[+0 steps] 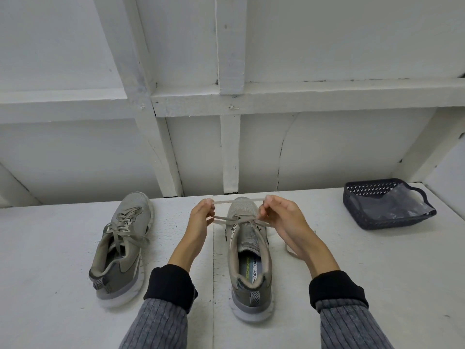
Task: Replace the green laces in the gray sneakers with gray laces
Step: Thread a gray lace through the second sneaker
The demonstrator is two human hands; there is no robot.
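Observation:
Two gray sneakers stand on a white table, toes pointing away from me. The left sneaker (122,248) is laced with a gray lace and nobody touches it. Over the right sneaker (249,258) a gray lace (226,202) is stretched taut between my hands. My left hand (201,217) pinches one end of it to the left of the toe, and my right hand (279,217) pinches the other end to the right. A second strand crosses the shoe's lower eyelets between my hands. A loose lace end (289,250) lies on the table under my right wrist. No green lace is visible.
A dark perforated plastic basket (359,195) holding a clear plastic bag (402,205) sits at the back right of the white table (50,273). A white wall with wooden framing rises right behind the shoes.

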